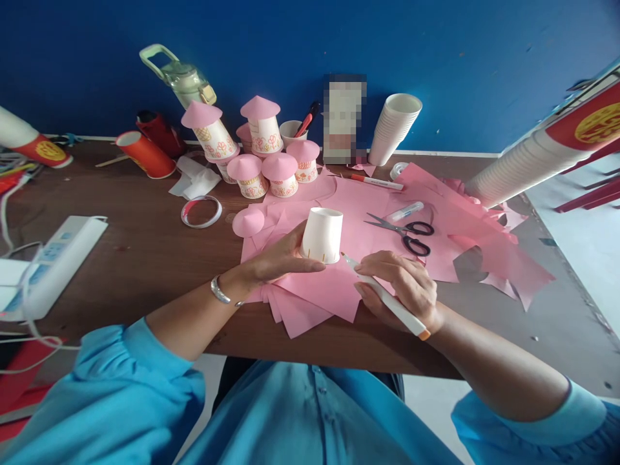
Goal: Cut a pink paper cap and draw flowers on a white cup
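Your left hand [278, 261] gripped the cup [322, 236] while your right hand [404, 287] clasped the marker [387, 300], tip at 5 o'clock; brace it steady.

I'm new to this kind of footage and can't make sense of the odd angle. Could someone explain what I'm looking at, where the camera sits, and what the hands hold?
There is one picture, taken by a camera worn on a person's head, looking down at their own two bare hands; no machine is involved. The left hand steadies an upturned white paper cup on a spread of pink paper sheets. The right hand grips a white marker pen with an orange end, its tip at the cup's rim. On the brown wooden table also lie black-handled scissors, a ring of tape and, further back, decorated cups with pink cone roofs and a stack of plain white cups.
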`<state>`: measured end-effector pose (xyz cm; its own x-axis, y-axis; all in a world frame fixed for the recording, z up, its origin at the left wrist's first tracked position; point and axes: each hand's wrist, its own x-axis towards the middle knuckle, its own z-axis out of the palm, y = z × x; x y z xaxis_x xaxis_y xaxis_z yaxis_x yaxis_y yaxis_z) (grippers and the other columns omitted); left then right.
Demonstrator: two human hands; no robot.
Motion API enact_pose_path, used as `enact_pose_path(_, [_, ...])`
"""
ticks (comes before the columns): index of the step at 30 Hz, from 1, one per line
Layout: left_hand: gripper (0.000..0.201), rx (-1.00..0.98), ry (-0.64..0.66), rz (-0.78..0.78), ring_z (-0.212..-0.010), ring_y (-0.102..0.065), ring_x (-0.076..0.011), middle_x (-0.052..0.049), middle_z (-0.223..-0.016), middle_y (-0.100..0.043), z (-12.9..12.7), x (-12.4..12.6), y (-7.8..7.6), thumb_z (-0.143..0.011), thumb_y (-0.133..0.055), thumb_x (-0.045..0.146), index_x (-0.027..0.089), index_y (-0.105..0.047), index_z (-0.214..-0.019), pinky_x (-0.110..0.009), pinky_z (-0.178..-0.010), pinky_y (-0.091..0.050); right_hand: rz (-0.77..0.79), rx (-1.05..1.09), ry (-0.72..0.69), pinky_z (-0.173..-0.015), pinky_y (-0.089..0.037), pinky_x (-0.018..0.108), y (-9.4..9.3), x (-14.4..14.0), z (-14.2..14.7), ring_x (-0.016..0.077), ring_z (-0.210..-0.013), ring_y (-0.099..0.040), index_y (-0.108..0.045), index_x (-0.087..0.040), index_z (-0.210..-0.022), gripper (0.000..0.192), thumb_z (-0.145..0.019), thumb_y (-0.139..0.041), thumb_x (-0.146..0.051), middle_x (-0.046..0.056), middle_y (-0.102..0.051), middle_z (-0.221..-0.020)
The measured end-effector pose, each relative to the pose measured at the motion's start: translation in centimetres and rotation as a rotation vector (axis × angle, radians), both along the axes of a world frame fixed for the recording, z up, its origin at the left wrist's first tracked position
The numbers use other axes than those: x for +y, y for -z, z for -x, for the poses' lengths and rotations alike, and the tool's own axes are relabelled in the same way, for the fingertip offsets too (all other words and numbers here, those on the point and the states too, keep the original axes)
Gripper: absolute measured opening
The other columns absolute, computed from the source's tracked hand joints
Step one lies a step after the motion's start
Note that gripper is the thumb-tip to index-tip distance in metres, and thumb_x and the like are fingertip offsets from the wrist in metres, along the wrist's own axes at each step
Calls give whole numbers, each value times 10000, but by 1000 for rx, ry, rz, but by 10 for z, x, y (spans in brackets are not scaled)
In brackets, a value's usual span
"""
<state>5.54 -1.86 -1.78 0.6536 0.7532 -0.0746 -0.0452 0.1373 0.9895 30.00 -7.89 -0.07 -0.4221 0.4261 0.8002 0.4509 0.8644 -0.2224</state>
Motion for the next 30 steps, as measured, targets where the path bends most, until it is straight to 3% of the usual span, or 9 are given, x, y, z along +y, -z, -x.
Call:
enact_pose_path(11, [735,189,-20,-113,-1174,-613,-327,-82,-1197,-677,-1,-2,-1,-737,-932,505,276,-587,-1344,-520,-1024,-520,15,-19,-27,-619,-637,274,3,-2,3,162,-703,-741,-643,-176,-1105,182,-957,-732,-119,24,-735,-815])
enact_pose_path(21, [755,213,-11,-130,-1141,-656,-322,-99,-1211,-696,-2,-3,-4,-771,-914,493,235,-551,-1380,-498,-962,-564,-45,-73,-55,-617,-636,264,6,1,3,147,-713,-723,-639,-164,-1130,166,-982,-705,-126,32,-718,-848])
enact_pose_path(30, [814,227,-14,-96,-1209,-650,-346,-134,-1300,-688,-2,-3,-2,-759,-915,489,217,-527,-1420,-516,-1001,-551,-35,-78,-51,-619,-637,274,9,0,4,159,-727,-738,-650,-167,-1177,244,-952,-730,-118,33,-735,-863])
